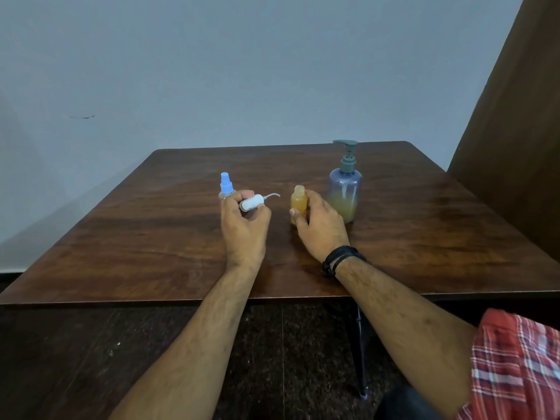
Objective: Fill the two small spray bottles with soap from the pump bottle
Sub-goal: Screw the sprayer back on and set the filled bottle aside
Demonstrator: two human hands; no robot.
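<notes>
Near the frame's centre we see the left hand point(244, 221) pinching a white sprayer cap point(252, 202) – its dip tube curving off to the right. Just behind that hand, a clear bottle point(226, 189) with a blue sprayer stands upright. Right of centre, the right hand point(319, 224) curls around an open bottle point(298, 203) full of amber soap. The pump bottle point(345, 189) stands just right of it on the table point(151, 237) – soap fills its lower part.
</notes>
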